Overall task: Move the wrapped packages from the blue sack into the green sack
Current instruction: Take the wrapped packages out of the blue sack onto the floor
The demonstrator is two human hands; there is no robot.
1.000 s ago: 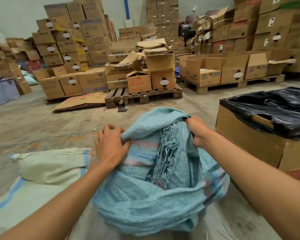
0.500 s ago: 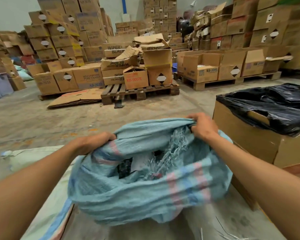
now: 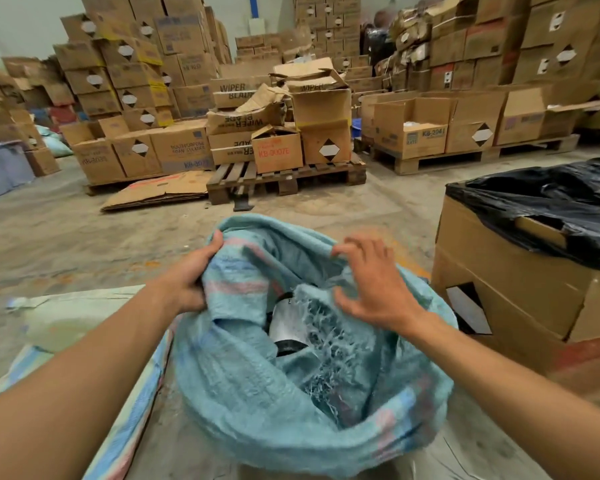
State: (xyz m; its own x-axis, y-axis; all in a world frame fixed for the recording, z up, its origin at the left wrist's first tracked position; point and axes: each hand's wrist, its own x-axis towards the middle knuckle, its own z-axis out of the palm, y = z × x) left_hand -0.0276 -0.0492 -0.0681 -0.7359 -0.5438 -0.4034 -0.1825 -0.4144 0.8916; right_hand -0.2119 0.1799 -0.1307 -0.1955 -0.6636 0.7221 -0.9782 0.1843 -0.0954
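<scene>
Open blue sack [image 3: 257, 403] shows a silvery wrapped package [image 3: 288, 325]; green sack [image 3: 70, 317] lies beside.

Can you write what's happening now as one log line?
left hand: grips blue sack rim | right hand: open above mouth | package: inside

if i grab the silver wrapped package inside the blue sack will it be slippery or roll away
Probably somewhat slippery: the wrapped package has a glossy silver wrap. It looks rounded with a dark end, so it may roll once free. For now the blue sack sags in folds around it, and frayed threads lying across it could snag.
</scene>
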